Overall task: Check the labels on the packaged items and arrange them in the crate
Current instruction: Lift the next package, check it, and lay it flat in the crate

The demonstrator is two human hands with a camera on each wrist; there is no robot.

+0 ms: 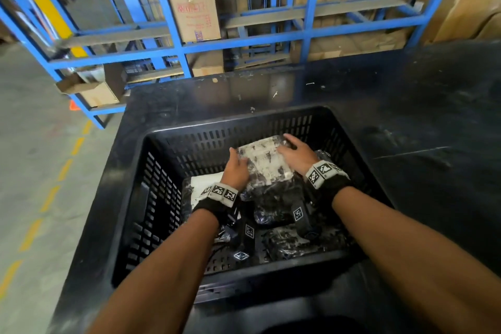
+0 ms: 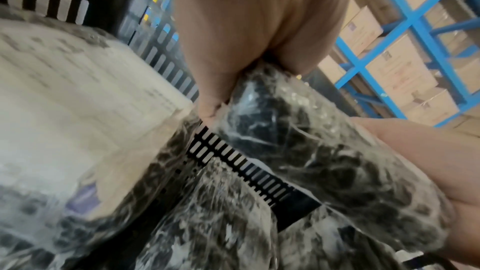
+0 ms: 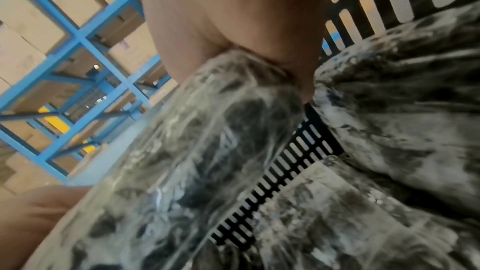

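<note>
Held package [image 1: 264, 161], seemingly lengthwise front-to-back

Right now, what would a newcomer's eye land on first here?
Both bare hands, left hand and right hand, grip a clear plastic-wrapped package over the black slotted plastic crate. More wrapped dark packages lie beneath. Behind stands blue metal shelving holding cardboard boxes.

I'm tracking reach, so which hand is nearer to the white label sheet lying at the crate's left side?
Left. The left hand sits just right of and above the white label sheet, gripping the held packet; the right hand grips that packet's far side.
</note>
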